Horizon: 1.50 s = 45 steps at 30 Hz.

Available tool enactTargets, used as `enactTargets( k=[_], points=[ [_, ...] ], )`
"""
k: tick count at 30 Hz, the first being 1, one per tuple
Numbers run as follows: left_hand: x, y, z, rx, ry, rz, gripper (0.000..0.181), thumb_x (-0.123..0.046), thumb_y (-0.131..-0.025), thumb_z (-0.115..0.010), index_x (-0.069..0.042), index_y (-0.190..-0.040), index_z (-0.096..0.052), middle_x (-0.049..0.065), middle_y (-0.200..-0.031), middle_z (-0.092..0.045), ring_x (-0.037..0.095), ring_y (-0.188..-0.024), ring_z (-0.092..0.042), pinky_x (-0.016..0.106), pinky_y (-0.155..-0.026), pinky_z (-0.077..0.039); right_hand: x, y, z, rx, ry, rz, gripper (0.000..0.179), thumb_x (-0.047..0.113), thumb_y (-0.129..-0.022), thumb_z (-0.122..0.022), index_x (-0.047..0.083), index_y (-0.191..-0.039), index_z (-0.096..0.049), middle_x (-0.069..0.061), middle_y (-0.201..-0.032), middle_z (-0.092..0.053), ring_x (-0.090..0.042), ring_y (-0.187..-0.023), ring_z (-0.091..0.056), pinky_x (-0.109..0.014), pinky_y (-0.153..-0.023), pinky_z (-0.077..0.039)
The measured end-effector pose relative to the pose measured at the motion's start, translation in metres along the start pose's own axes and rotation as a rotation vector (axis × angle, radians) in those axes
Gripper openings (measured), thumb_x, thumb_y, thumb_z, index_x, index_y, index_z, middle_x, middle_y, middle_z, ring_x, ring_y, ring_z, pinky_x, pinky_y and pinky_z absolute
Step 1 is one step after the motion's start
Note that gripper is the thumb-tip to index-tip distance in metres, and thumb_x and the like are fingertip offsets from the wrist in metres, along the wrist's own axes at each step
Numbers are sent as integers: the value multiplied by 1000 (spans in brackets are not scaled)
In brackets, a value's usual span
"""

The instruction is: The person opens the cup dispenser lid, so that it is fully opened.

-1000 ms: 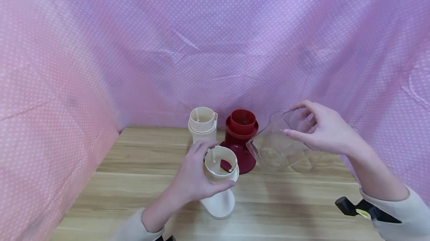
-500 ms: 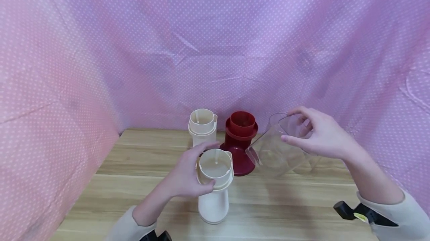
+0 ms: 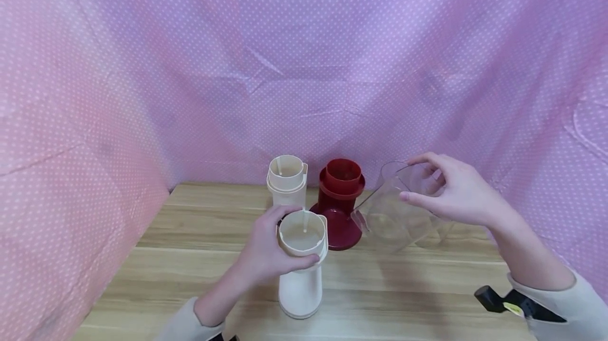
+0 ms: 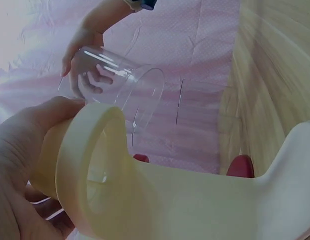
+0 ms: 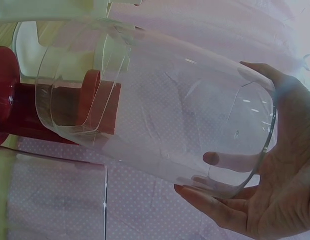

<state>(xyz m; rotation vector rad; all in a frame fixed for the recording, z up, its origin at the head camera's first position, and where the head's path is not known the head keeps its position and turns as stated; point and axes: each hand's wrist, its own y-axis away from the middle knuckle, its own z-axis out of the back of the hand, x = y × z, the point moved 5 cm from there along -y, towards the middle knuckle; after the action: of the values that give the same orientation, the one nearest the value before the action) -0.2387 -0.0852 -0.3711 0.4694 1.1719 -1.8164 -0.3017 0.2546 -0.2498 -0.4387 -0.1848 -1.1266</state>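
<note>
My left hand (image 3: 266,248) curls round the collar of a cream plastic stand (image 3: 300,291) with an open round top and a flat foot. In the left wrist view the thumb and fingers wrap the stand's ring (image 4: 75,155). My right hand (image 3: 458,190) grips the upper rim of a clear tumbler-like container (image 3: 387,214), which tilts with its far end down and to the left. In the right wrist view this container (image 5: 169,110) looks see-through, with fingers around its rim. The container is apart from the stand.
Behind stand a second cream stand (image 3: 287,182) and a dark red stand (image 3: 341,193) with a wide foot. Another clear container (image 5: 55,195) stands at the back right. The wooden tabletop (image 3: 199,235) meets a pink dotted cloth (image 3: 304,66) behind and at the sides.
My left hand has turned the near cream stand more upright, shifting it slightly left and toward me. My right hand and the clear container have dipped a little.
</note>
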Motion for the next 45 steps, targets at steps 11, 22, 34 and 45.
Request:
enactTargets(
  k=[11,22,34,45],
  points=[
    [7,-14,61,-98,-47,-105,83,-26,-56,-105,-12,-130,-70,-3,-114,-75,14,-103,-69,26,-91,-57,-28,5,16,-41,34,-61,67,53,-90,-83,19,-144,-62,-16,-120,-68,-25,-98,-68,-35,-75,-52],
    [17,-27,126,-190,-91,-150,81,-8,-54,-103,-5,-129,-72,8,-112,-76,12,-99,-66,13,-84,-53,-71,13,44,-74,66,-156,67,53,-93,-79,14,-145,-61,-22,-124,-66,-24,-95,-65,-29,-68,-47],
    [59,-51,153,-209,-253,-29,81,-15,-65,-101,-1,-137,-67,18,-124,-75,25,-113,-67,13,-94,-48,-125,21,76,-154,83,-287,85,56,-97,-70,-1,-156,-46,-44,-136,-49,-64,-112,-53,-53,-61,-52],
    [106,-64,152,-112,-213,149,96,-26,-79,-96,1,-156,-45,26,-158,-51,48,-147,-48,64,-123,-39,-141,24,85,-319,179,-380,91,59,-95,-69,-1,-158,-42,-48,-140,-46,-66,-136,-31,-77,-101,-34]
  ],
)
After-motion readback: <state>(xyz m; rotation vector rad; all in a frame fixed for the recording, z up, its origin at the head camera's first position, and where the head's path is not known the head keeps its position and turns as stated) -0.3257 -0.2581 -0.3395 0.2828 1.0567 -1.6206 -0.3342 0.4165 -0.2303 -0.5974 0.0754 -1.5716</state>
